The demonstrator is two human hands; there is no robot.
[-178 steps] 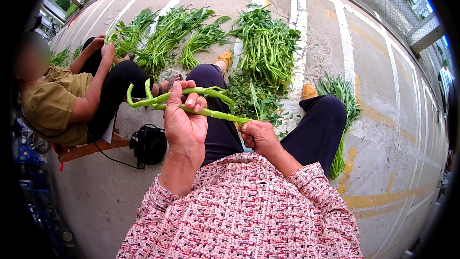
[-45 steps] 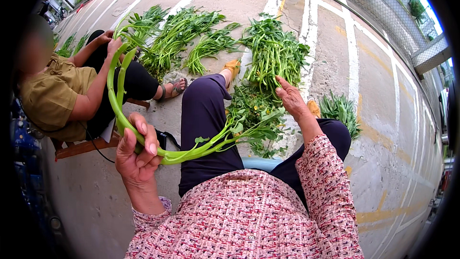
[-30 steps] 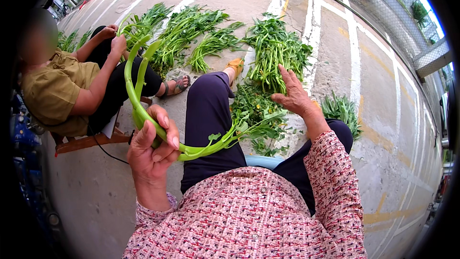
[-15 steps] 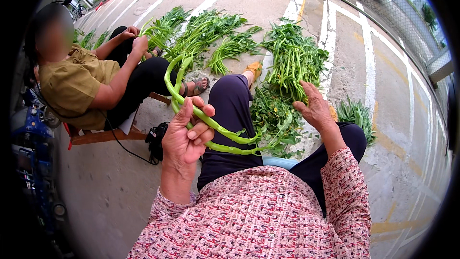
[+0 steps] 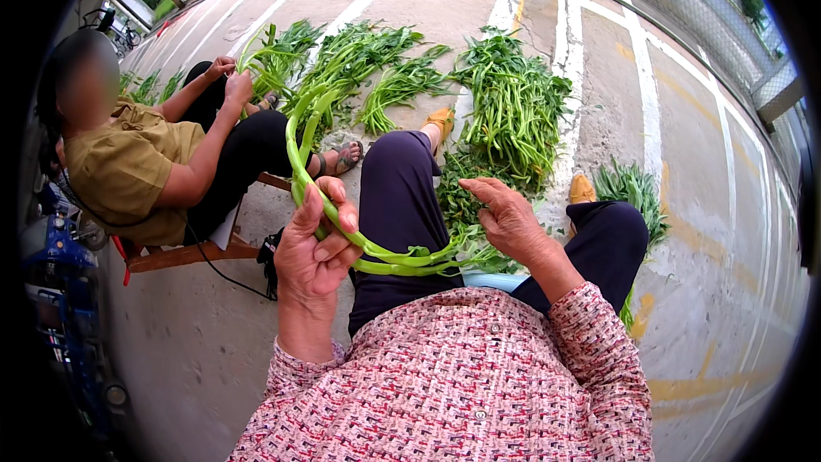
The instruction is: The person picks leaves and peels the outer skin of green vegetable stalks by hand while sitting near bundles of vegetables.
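The left hand, clamped on the bent green stems, has come closer to the lap; the right hand, fingers apart, now rests at their leafy ends.

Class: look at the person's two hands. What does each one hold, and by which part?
The left hand grips the long green stems near mid-length. The right hand holds nothing.

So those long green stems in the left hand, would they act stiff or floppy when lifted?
Probably floppy: the long green stems curve in a wide arc on both sides of the left hand, bending without snapping. They look light, since one hand's grip carries the bunch. The right hand rests open near their leafy ends, perhaps steadying that sagging part.
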